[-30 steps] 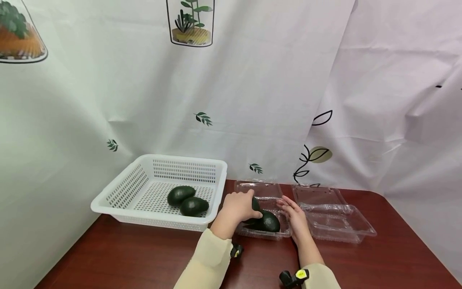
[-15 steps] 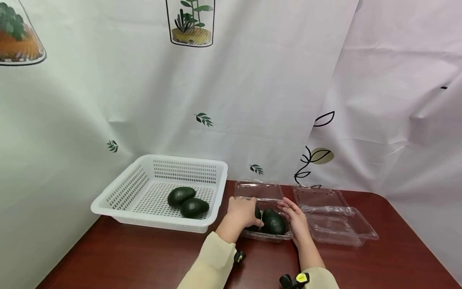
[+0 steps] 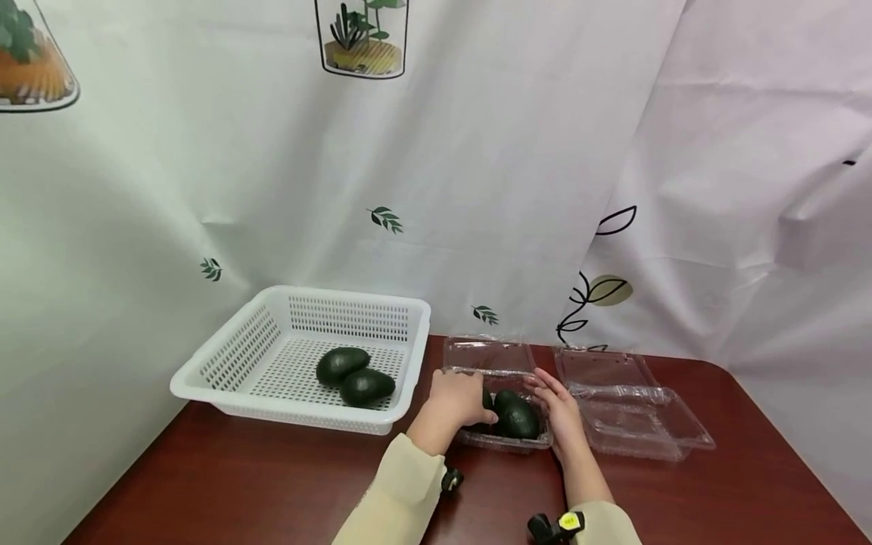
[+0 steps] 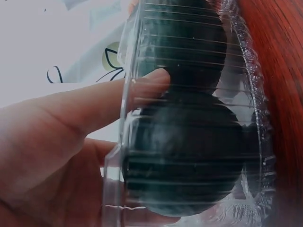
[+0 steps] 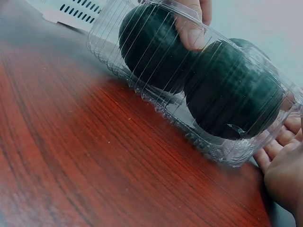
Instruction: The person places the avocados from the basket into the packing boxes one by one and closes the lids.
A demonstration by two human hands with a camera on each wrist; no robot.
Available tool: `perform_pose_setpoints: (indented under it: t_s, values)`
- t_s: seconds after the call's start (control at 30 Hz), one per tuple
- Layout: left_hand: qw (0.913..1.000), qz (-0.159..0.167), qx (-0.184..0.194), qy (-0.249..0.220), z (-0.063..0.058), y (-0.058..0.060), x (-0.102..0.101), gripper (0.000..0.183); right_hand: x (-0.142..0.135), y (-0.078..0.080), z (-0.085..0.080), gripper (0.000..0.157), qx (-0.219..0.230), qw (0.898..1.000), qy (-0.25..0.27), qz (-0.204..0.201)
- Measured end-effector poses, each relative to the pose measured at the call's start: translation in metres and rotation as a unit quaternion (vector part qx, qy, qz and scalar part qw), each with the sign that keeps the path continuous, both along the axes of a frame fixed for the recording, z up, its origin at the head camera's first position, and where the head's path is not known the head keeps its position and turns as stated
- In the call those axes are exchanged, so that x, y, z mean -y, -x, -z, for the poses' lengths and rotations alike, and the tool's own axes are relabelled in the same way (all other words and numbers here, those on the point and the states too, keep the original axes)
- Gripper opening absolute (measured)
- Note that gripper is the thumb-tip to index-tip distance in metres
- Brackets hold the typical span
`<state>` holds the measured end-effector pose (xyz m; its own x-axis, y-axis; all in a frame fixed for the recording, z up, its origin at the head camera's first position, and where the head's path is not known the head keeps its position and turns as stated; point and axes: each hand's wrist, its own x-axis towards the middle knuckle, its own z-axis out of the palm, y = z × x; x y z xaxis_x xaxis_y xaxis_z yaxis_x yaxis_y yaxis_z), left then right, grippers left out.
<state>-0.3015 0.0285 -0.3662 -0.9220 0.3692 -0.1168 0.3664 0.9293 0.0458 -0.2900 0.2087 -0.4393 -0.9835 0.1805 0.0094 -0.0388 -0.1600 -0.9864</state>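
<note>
Two dark green avocados sit side by side in an open clear plastic clamshell box. My left hand reaches over the box's left side and grips the left avocado, thumb in the gap between the fruits and fingers on its far side. The right avocado lies against the box's right half. At the right wall my right hand rests with its fingers extended along the outside. In the right wrist view both avocados show through the ribbed wall, with the left thumb between them.
A white slotted basket with two more avocados stands on the left. Another open clear clamshell box sits to the right of the right hand. A printed white curtain hangs behind the dark red table.
My left hand has lowered the left avocado into the box. The right avocado has turned and shifted to the right. My right hand has stayed at the box's side.
</note>
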Motion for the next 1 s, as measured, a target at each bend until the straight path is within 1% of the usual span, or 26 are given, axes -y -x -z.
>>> perform_pose_setpoints:
  t_s: [0.2,0.33,0.43,0.5,0.57,0.67,0.73,0.83,0.9,1.0]
  values:
    - [0.9998,0.016,-0.01,0.009,-0.005,-0.003,0.006,0.064,0.002,0.0,-0.002,0.043,-0.001,1.0,0.015,0.001]
    - [0.9999,0.01,-0.007,-0.007,-0.01,-0.007,0.009,0.067,0.005,0.0,-0.003,0.043,-0.004,1.0,0.002,-0.002]
    - [0.9995,0.001,-0.016,-0.026,-0.011,-0.011,0.012,0.073,0.006,-0.001,-0.002,0.043,-0.008,1.0,-0.015,-0.004]
    - [0.9985,-0.004,-0.024,-0.049,-0.01,-0.013,0.014,0.079,0.005,-0.001,-0.001,0.043,-0.013,0.999,-0.031,-0.001]
    - [0.996,-0.009,-0.022,-0.086,-0.008,-0.015,0.016,0.086,0.003,0.0,-0.001,0.043,-0.02,0.999,-0.04,0.005]
    - [0.9882,-0.016,0.0,-0.153,-0.005,-0.018,0.022,0.097,0.0,0.0,0.0,0.044,-0.024,0.998,-0.054,0.009]
    - [0.9827,-0.021,0.022,-0.183,-0.003,-0.02,0.025,0.106,0.0,0.0,0.0,0.045,-0.024,0.998,-0.058,0.002]
    - [0.9763,-0.029,0.05,-0.208,-0.001,-0.021,0.028,0.116,0.0,0.001,0.0,0.047,-0.01,0.998,-0.057,-0.013]
    - [0.9732,-0.032,0.058,-0.22,0.0,-0.018,0.027,0.12,-0.002,0.004,-0.002,0.048,-0.006,0.998,-0.053,-0.017]
    - [0.9694,-0.043,0.065,-0.233,0.003,-0.017,0.027,0.124,-0.003,0.004,0.0,0.049,-0.003,0.999,-0.036,-0.022]
